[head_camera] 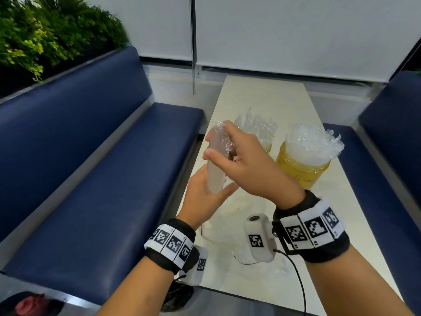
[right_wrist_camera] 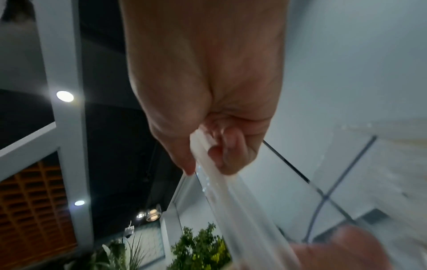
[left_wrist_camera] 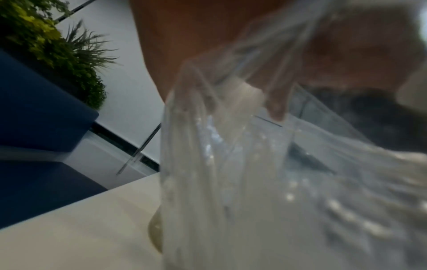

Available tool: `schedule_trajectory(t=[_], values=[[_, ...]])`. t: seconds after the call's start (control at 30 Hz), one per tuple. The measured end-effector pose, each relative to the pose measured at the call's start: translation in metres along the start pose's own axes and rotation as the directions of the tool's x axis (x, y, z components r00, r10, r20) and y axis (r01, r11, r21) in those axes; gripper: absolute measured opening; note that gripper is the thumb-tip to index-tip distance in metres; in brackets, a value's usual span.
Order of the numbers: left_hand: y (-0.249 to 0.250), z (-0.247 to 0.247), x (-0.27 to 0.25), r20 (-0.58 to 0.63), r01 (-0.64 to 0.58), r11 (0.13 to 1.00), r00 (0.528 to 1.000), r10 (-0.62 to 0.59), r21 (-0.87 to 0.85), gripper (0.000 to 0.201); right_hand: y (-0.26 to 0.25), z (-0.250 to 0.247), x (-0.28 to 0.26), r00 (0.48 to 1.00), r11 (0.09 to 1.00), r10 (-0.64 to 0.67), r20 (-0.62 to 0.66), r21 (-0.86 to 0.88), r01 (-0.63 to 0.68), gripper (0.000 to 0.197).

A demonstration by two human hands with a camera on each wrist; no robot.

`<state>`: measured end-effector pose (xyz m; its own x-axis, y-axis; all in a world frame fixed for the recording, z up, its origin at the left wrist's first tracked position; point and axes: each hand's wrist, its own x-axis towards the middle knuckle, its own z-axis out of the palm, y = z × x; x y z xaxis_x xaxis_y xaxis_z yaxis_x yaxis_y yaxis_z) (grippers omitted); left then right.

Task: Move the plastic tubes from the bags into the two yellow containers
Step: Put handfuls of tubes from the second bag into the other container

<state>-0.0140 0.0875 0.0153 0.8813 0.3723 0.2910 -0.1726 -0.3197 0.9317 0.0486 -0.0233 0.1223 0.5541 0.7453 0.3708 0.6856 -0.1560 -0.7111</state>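
Observation:
A bundle of clear plastic tubes [head_camera: 214,172] in a thin clear bag stands upright over the table's left edge. My right hand [head_camera: 227,153] grips its top end, fingers curled round the tubes [right_wrist_camera: 221,191]. My left hand [head_camera: 211,195] cups and holds the lower end through the bag [left_wrist_camera: 231,182]. Two yellow containers stand just beyond. The right one [head_camera: 303,169] is heaped with tubes. The left one [head_camera: 267,147] is mostly hidden behind my right hand, and tubes [head_camera: 255,126] stick out of it.
The cream table [head_camera: 262,94] is narrow, with blue benches on the left [head_camera: 91,179] and right [head_camera: 387,167]. Crumpled clear bags [head_camera: 218,229] lie on the table near my wrists. Green plants [head_camera: 45,30] sit behind the left bench, and a blind cord [head_camera: 193,65] hangs at the back.

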Motion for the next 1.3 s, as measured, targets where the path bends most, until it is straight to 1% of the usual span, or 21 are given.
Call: schedule_trajectory(t=[0.07, 0.13, 0.2, 0.27, 0.3, 0.33, 0.4, 0.43, 0.5, 0.57, 0.63, 0.67, 0.73, 0.83, 0.93, 1.03, 1.13, 1.2, 1.23, 1.27, 1.3], values=[[0.003, 0.002, 0.004, -0.049, 0.005, 1.000, 0.999, -0.006, -0.009, 0.019, 0.003, 0.006, 0.002, 0.995, 0.996, 0.042, -0.093, 0.086, -0.034, 0.031], [0.005, 0.002, 0.006, -0.058, 0.002, 1.000, 0.998, -0.001, 0.010, 0.007, 0.011, 0.013, 0.003, 0.991, 0.992, 0.100, -0.095, 0.089, -0.091, 0.036], [0.006, 0.002, 0.007, -0.057, 0.012, 1.000, 0.998, -0.012, 0.015, 0.013, 0.019, 0.021, 0.002, 0.992, 0.993, 0.112, -0.057, -0.020, -0.113, 0.032], [0.003, 0.002, 0.007, -0.055, 0.048, 0.999, 0.997, -0.047, 0.013, 0.014, 0.022, 0.022, 0.006, 0.993, 0.990, 0.108, -0.050, -0.086, -0.112, 0.039], [0.000, 0.002, 0.006, -0.056, 0.063, 0.998, 0.997, -0.061, 0.024, 0.012, 0.019, 0.018, 0.009, 0.994, 0.990, 0.099, -0.054, -0.091, -0.104, 0.043], [-0.004, 0.001, 0.005, -0.068, 0.076, 0.995, 0.995, -0.072, 0.057, 0.015, 0.014, 0.011, 0.014, 0.994, 0.993, 0.082, -0.075, -0.075, -0.088, 0.044], [-0.012, -0.003, 0.004, -0.106, 0.118, 0.984, 0.989, -0.105, 0.131, 0.023, 0.005, -0.011, 0.029, 0.982, 0.999, 0.054, -0.182, 0.018, -0.051, 0.038], [-0.015, -0.005, 0.004, -0.116, 0.131, 0.981, 0.987, -0.115, 0.141, 0.025, 0.000, -0.026, 0.038, 0.963, 0.997, 0.043, -0.266, 0.066, -0.026, 0.034], [-0.017, -0.010, 0.004, -0.114, 0.141, 0.981, 0.986, -0.125, 0.137, 0.025, -0.005, -0.056, 0.056, 0.903, 0.995, 0.011, -0.429, 0.096, 0.033, 0.030], [-0.018, -0.016, 0.004, -0.116, 0.155, 0.978, 0.983, -0.140, 0.141, 0.024, 0.001, -0.080, 0.075, 0.834, 0.998, -0.025, -0.551, 0.035, 0.054, 0.034], [-0.018, -0.020, 0.005, -0.110, 0.167, 0.976, 0.982, -0.153, 0.137, 0.023, 0.020, -0.094, 0.093, 0.788, 0.997, -0.041, -0.615, -0.074, -0.005, 0.043], [-0.017, -0.021, 0.005, -0.104, 0.168, 0.977, 0.982, -0.155, 0.132, 0.022, 0.035, -0.097, 0.103, 0.777, 0.991, -0.033, -0.629, -0.120, -0.055, 0.044], [-0.015, -0.022, 0.006, -0.095, 0.160, 0.979, 0.984, -0.149, 0.125, 0.019, 0.064, -0.097, 0.117, 0.775, 0.967, 0.012, -0.631, -0.189, -0.170, 0.044], [-0.014, -0.025, 0.007, -0.094, 0.138, 0.982, 0.988, -0.126, 0.129, 0.015, 0.105, -0.086, 0.128, 0.805, 0.937, 0.089, -0.587, -0.225, -0.268, 0.047], [-0.015, -0.027, 0.010, -0.095, 0.127, 0.984, 0.989, -0.116, 0.127, 0.013, 0.132, -0.069, 0.128, 0.841, 0.912, 0.171, -0.514, -0.240, -0.333, 0.049], [-0.017, -0.029, 0.011, -0.094, 0.133, 0.983, 0.988, -0.122, 0.124, 0.012, 0.155, -0.052, 0.127, 0.850, 0.868, 0.261, -0.457, -0.274, -0.414, 0.049], [-0.018, -0.029, 0.013, -0.089, 0.132, 0.983, 0.989, -0.121, 0.129, 0.012, 0.166, -0.042, 0.119, 0.816, 0.789, 0.386, -0.431, -0.305, -0.534, 0.043], [-0.019, -0.029, 0.014, -0.085, 0.130, 0.984, 0.989, -0.120, 0.119, 0.012, 0.168, -0.038, 0.115, 0.792, 0.781, 0.375, -0.482, -0.296, -0.550, 0.039], [-0.019, -0.029, 0.014, -0.084, 0.131, 0.985, 0.989, -0.122, 0.112, 0.012, 0.169, -0.037, 0.113, 0.781, 0.803, 0.336, -0.527, -0.274, -0.530, 0.042], [-0.019, -0.029, 0.015, -0.082, 0.134, 0.985, 0.989, -0.126, 0.109, 0.011, 0.168, -0.037, 0.112, 0.766, 0.832, 0.291, -0.574, -0.244, -0.498, 0.054], [-0.020, -0.029, 0.015, -0.078, 0.136, 0.985, 0.989, -0.128, 0.109, 0.011, 0.167, -0.038, 0.111, 0.749, 0.862, 0.245, -0.616, -0.216, -0.459, 0.070]])
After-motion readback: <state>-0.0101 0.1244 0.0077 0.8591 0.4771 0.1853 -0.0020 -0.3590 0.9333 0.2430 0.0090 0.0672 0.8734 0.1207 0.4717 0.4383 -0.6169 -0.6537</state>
